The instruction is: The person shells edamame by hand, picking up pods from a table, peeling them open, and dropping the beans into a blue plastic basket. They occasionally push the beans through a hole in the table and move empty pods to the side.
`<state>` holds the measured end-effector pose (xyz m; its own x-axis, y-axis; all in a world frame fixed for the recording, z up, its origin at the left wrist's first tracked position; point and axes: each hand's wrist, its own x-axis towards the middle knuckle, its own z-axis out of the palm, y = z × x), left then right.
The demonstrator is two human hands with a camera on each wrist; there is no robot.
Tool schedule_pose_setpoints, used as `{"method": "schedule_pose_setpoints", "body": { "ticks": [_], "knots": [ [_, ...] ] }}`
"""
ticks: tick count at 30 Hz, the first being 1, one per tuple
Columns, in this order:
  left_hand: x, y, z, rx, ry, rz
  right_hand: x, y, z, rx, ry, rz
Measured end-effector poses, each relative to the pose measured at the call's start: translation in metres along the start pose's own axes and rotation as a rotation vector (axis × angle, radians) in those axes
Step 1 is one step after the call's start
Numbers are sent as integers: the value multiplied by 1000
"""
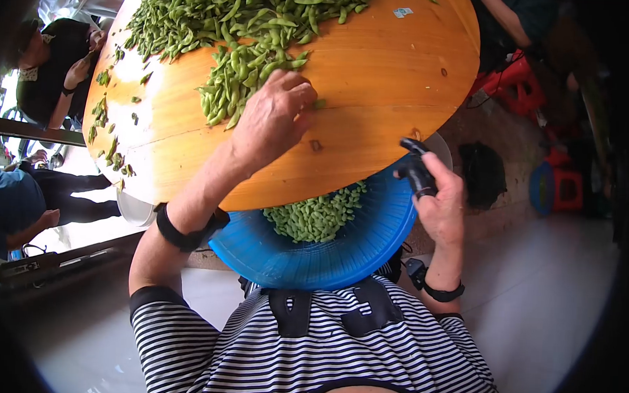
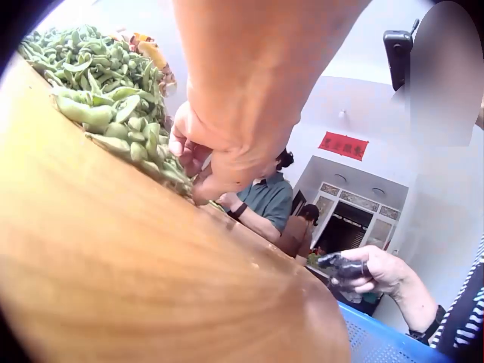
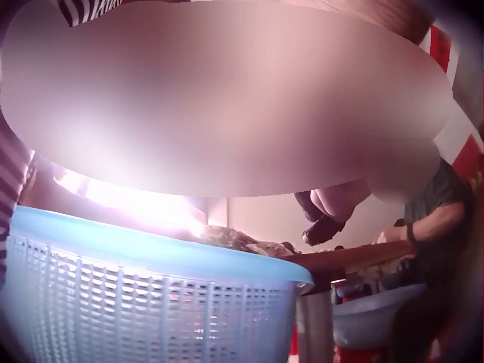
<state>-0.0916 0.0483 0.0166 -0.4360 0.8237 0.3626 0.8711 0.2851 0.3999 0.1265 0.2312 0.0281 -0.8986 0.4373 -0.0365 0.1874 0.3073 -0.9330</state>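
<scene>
Green soybean pods (image 1: 232,83) lie heaped on the round wooden table (image 1: 374,81). My left hand (image 1: 272,119) is at the near edge of the heap, fingers bent and tips low over the wood. A green pod (image 1: 320,104) shows at those fingertips, mostly hidden by the hand. My right hand (image 1: 440,204) is held above the right rim of a blue basket (image 1: 250,246). Black covers (image 1: 419,176) sit on its thumb and a finger, which are extended with nothing seen between them. Shelled beans (image 1: 314,217) lie in the basket.
The basket is between my body and the table edge. Loose pods and scraps (image 1: 102,113) are scattered at the table's left. Other people sit around the table, one in a dark top (image 1: 55,76) at left. Red stools (image 1: 523,86) stand at right. Much of the right wrist view is blurred.
</scene>
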Motion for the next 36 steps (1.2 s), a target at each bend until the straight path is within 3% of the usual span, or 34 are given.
{"method": "schedule_pose_setpoints", "body": {
  "ticks": [2, 5, 8, 10, 12, 14, 16, 20, 21, 22, 24, 25, 29, 32, 34, 36],
  "knots": [
    [-9, 22, -5, -85, -35, -78, 1, -1, 20, 172, -89, 60],
    [-25, 50, -12, -616, -196, -473, 6, -15, 39, 428, -185, 179],
    [-45, 55, -2, -856, -82, -480, 4, -10, 49, 626, -242, 222],
    [-54, 57, -3, -941, -122, -519, 2, -7, 50, 807, -360, 226],
    [-57, 64, -2, -1248, -18, -685, 1, -16, 53, 807, -314, 255],
    [-60, 60, 4, -1306, 8, -719, 3, -21, 54, 651, -167, 253],
    [-58, 64, 5, -1363, 31, -753, 4, -10, 57, 695, -183, 266],
    [-49, 68, 2, -1619, -52, -868, 7, -3, 53, 617, -247, 74],
    [-49, 65, 1, -1711, -109, -887, 11, -5, 54, 462, -197, -72],
    [-49, 62, 2, -1709, -109, -886, 16, -5, 54, 305, -144, -216],
    [-50, 59, 6, -1834, -138, -781, 22, 0, 49, 201, -145, -301],
    [-50, 58, 8, -1835, -138, -780, 23, 2, 48, 97, -145, -383],
    [-45, 60, 18, -1769, -28, -767, 23, -7, 51, 11, -82, -373],
    [-44, 64, 16, -1580, 71, -730, 17, -8, 54, 90, -23, -272],
    [-44, 69, 11, -1463, 86, -720, 9, -13, 50, 405, -169, 78],
    [-44, 76, 6, -1464, 51, -698, 6, -13, 46, 498, -211, 126]
  ]
}}
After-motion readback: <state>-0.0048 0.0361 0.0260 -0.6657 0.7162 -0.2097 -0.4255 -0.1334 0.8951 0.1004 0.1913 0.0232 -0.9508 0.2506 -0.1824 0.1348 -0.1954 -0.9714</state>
